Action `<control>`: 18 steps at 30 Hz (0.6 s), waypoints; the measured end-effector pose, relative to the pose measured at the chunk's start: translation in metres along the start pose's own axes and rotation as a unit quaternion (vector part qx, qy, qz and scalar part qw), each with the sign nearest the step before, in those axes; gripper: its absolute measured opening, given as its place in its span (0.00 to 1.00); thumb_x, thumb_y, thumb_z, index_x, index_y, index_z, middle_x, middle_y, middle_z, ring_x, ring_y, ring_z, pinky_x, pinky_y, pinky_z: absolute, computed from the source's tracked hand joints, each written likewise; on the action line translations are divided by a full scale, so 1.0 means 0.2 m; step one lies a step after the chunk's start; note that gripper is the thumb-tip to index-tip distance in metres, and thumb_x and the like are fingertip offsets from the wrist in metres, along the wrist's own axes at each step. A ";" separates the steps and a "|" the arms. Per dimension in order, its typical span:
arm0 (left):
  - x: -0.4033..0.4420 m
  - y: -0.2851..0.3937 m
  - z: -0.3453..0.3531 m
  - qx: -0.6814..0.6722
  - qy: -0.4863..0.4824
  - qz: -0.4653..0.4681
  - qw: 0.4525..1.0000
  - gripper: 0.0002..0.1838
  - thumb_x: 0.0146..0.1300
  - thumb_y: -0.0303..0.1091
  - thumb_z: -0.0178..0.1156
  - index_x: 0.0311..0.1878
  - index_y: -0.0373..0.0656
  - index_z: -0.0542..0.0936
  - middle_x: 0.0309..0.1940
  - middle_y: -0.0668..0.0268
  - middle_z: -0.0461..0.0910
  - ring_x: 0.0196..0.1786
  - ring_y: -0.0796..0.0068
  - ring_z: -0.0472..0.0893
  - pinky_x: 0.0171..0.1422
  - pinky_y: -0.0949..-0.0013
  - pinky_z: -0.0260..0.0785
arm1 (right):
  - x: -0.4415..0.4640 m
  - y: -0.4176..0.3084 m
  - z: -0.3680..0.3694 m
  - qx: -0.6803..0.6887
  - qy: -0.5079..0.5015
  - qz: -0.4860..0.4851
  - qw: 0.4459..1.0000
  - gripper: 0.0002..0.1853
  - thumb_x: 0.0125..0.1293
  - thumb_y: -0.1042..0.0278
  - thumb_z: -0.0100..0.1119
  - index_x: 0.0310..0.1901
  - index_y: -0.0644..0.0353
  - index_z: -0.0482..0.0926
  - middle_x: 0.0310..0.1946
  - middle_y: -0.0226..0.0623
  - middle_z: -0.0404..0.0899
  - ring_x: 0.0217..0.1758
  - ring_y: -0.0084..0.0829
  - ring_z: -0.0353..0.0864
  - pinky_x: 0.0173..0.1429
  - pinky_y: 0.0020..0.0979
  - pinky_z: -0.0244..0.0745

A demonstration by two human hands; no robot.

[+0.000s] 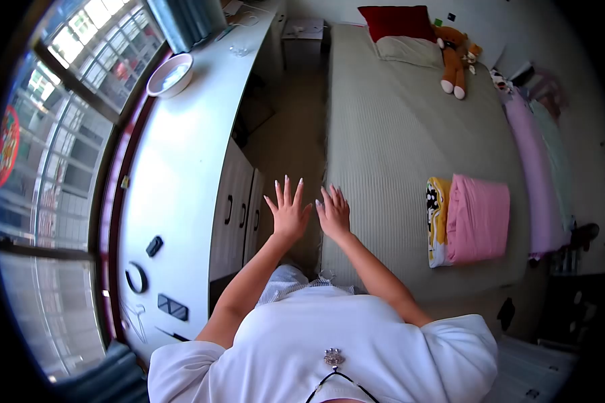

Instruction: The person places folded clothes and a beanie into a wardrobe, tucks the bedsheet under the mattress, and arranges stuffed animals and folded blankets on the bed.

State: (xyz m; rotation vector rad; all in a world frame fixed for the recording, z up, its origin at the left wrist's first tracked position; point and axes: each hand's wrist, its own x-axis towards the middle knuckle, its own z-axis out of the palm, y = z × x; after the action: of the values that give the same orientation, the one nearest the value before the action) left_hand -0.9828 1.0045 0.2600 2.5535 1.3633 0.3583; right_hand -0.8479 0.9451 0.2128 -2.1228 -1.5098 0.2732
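Observation:
In the head view my left hand (289,213) is held out in the air with its fingers spread and nothing in it. Close beside it, my right hand (334,211) is also empty, its fingers stretched and apart. Below both lies the strip of floor (292,127) between the white counter (175,174) and the bed (390,127). My right hand is nearest the bed's left edge; my left is nearer the counter's cabinet doors (232,208). On the bed sit a folded pink blanket (478,218) and a folded yellow patterned cloth (438,218), touching each other.
A pink basin (171,75) stands on the counter. Nearer me lie a black headband (136,277), a phone (173,307) and a small black object (154,246). A red pillow (398,23) and a teddy bear (454,60) rest at the bed's far end.

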 end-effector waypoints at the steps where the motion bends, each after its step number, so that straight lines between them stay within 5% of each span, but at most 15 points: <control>1: 0.10 -0.09 -0.03 -0.001 0.003 0.016 1.000 0.38 0.65 0.50 0.53 0.75 0.54 0.53 0.76 0.52 0.43 0.77 0.43 0.41 0.68 0.25 0.33 | 0.08 -0.06 0.03 -0.002 0.004 0.008 1.000 0.26 0.71 0.53 0.46 0.67 0.52 0.62 0.72 0.41 0.53 0.75 0.47 0.52 0.69 0.58 0.53; 11: 0.74 -0.64 -0.21 -0.029 -0.001 0.056 0.998 0.35 0.68 0.51 0.50 0.74 0.54 0.54 0.75 0.53 0.45 0.77 0.43 0.41 0.70 0.27 0.34 | 0.76 -0.47 0.27 -0.010 0.015 0.017 1.000 0.25 0.72 0.53 0.44 0.67 0.53 0.63 0.70 0.47 0.56 0.74 0.52 0.52 0.72 0.54 0.49; 18: 1.09 -0.67 -0.11 -0.034 -0.014 0.109 0.993 0.36 0.65 0.52 0.51 0.73 0.53 0.56 0.74 0.50 0.48 0.76 0.40 0.43 0.68 0.23 0.33 | 1.00 -0.40 0.30 -0.003 0.026 0.084 0.996 0.26 0.70 0.54 0.47 0.67 0.53 0.63 0.71 0.45 0.57 0.75 0.52 0.51 0.71 0.55 0.50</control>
State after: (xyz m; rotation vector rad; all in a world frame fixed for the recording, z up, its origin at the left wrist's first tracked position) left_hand -0.9773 1.2621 0.2624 2.6457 1.0475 0.3961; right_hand -0.8671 1.1673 0.2297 -2.2483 -1.3062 0.2709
